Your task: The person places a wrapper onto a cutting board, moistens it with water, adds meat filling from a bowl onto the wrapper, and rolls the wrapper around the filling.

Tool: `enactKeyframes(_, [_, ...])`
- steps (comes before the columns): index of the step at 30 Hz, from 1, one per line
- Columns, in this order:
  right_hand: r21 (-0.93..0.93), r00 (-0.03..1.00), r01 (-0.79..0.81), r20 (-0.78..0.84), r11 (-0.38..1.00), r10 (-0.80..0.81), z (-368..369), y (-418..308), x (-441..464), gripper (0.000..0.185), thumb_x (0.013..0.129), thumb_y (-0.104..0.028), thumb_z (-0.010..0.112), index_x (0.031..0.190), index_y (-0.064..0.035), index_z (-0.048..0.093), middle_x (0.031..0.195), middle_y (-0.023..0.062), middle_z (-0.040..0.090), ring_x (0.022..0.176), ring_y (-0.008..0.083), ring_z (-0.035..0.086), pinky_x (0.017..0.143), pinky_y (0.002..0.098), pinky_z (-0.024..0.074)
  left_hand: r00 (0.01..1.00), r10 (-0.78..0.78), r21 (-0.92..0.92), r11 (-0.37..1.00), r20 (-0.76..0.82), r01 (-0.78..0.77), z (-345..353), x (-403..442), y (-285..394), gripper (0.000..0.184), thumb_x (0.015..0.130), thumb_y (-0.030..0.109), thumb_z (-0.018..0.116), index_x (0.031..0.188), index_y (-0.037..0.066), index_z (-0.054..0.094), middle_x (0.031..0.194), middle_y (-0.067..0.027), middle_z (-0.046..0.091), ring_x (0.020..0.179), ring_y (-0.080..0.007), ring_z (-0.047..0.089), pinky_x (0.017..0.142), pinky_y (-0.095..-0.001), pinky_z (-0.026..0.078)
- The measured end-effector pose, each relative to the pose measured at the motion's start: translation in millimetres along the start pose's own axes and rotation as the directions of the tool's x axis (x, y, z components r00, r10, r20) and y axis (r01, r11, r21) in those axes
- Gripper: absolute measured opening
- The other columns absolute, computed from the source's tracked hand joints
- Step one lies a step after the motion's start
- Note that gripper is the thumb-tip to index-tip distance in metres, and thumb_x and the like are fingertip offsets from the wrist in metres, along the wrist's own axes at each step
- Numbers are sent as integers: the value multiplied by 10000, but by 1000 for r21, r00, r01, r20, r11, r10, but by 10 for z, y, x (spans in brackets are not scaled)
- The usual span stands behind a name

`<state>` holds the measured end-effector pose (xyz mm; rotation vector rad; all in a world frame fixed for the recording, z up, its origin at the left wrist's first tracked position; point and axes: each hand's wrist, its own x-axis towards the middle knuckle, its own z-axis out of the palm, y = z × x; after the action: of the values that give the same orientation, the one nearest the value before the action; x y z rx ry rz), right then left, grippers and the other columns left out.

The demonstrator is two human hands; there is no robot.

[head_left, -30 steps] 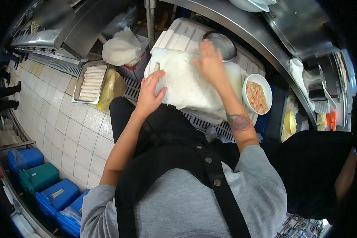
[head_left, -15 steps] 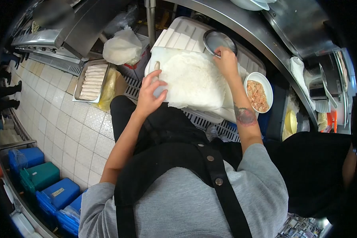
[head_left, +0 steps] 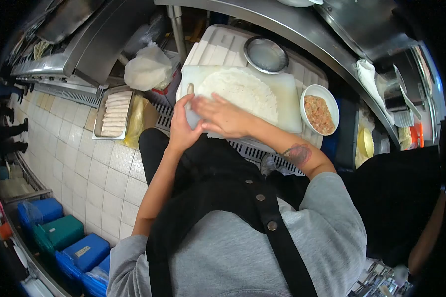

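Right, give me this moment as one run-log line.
left hand: at left end of board | right hand: blurred, beside left | pale layer: on board | bowl: pink mix inside, right of board

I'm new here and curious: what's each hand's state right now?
Left hand: open, at the cutting board; whether it grips anything cannot be told.
Right hand: open, partly blurred; nothing visibly held.
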<state>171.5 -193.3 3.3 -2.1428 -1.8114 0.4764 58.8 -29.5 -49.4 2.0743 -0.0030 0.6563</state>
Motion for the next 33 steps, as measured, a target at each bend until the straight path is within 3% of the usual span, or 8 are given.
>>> enactKeyframes(2, [279,998,11,53,960,-27,-95,-23,-32,519,1052,-306,411,1486,-22,411,1588,183,321,1492,312,269,1203,554,175,999,32,4,999,17,-33,-24,-9,-19,730,719,59,674,1394,-7,403,1365,-195,504,1274,-383,498,1074,-423,402])
enactKeyframes(5, [130,924,-154,-331,980,189,11,373,-73,552,1054,-347,407,1496,-16,390,1592,185,312,1495,310,262,1204,554,170,1000,-20,-50,999,-8,20,-1,-19,18,611,723,56,636,1321,33,514,1362,-160,525,1308,-371,480,1103,-497,353])
enactKeyframes(10, [-236,724,-671,-413,703,552,-61,613,-316,749,999,-511,463,1521,6,316,1608,180,279,1494,318,260,1201,534,191,992,77,201,975,101,-96,-10,-43,-45,333,728,101,652,1061,99,668,1258,-72,614,1334,-330,482,1105,-633,260])
enactKeyframes(13, [-108,673,-706,-411,700,615,-34,500,-364,754,997,-512,460,1512,20,317,1601,194,288,1490,317,269,1193,549,203,995,77,201,975,68,-90,2,-75,-39,297,731,112,661,1027,104,673,1209,-58,638,1328,-320,493,1103,-636,252])
enactKeyframes(16, [-99,852,-401,-407,911,331,51,402,-309,758,993,-511,464,1497,38,331,1586,217,305,1484,330,279,1183,570,213,994,101,194,975,47,-108,9,-54,-58,346,736,115,664,1081,98,652,1205,-76,632,1311,-325,504,1098,-620,258])
enactKeyframes(23, [86,466,-823,-460,561,755,-27,572,-456,825,952,-508,545,1456,112,342,1509,349,340,1424,457,320,1189,507,228,993,115,191,975,15,-116,66,-178,-127,527,761,204,672,1264,78,577,1261,-143,591,1250,-361,515,1099,-634,248])
enactKeyframes(30, [39,555,-800,-331,599,763,-16,21,-648,729,992,-427,513,1483,84,340,1576,256,299,1473,365,279,1200,539,178,994,109,287,953,-17,-100,-35,-61,259,517,748,219,702,1240,101,592,1250,-94,601,1343,-334,448,1137,-699,116])
enactKeyframes(33, [-11,390,-909,-374,416,842,19,54,-751,700,1001,-397,509,1490,71,334,1577,255,296,1477,355,276,1202,548,159,993,90,284,953,72,-107,-18,-37,288,489,783,196,699,1251,103,592,1255,-82,616,1364,-322,447,1138,-704,103])
